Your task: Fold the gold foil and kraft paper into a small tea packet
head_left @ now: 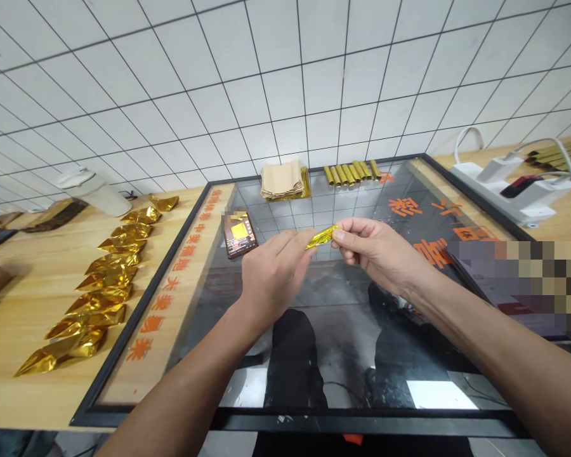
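My left hand (272,270) and my right hand (374,251) meet over the glass tabletop. Between them is a small strip of shiny gold foil paper (322,237), crumpled or rolled narrow. My right thumb and forefinger pinch its right end, while the fingers of my left hand close on its left end. Behind them, at the back edge, lie a stack of brown paper sheets (282,178) with gold showing underneath and a row of gold paper rolls (352,173). A dark box with a yellow patch (240,235) sits just left of my left hand.
Folded gold foil pieces (102,273) line the wooden surface on the left, near a pale lidded cup (95,192). White power strip (497,190) and cables stand at right, with more gold rolls (564,157) behind. A black frame (145,279) edges the glass; a tiled wall rises behind.
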`<action>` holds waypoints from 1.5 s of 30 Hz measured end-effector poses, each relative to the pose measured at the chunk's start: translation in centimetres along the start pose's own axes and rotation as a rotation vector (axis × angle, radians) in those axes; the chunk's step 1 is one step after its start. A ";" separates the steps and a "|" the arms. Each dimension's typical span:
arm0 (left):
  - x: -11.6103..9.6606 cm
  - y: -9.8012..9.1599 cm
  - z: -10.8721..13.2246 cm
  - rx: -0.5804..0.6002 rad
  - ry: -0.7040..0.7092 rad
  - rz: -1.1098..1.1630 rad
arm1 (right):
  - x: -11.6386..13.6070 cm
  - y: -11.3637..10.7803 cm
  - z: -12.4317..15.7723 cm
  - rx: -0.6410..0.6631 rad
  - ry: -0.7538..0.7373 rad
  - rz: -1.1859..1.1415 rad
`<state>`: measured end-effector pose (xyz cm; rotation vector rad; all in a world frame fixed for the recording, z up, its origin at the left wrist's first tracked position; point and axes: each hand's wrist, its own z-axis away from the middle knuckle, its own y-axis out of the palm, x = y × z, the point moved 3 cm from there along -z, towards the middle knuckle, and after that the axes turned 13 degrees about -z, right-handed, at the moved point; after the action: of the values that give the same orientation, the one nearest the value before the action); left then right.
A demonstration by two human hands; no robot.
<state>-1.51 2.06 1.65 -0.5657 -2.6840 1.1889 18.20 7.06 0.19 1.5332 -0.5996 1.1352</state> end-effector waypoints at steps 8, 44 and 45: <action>0.4 0.3 -0.3 0.147 -0.310 0.440 | 0.1 -0.3 -0.1 0.009 -0.170 0.105; -0.4 1.1 -0.4 0.328 -0.318 0.799 | 1.0 0.7 1.0 0.111 -0.447 0.521; -0.3 1.2 -0.3 0.313 -0.328 0.800 | 1.1 0.7 0.9 0.099 -0.457 0.527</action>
<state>-0.81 2.87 0.97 -1.5908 -2.4622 1.9859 18.41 6.20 1.48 1.7908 -1.3328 1.2113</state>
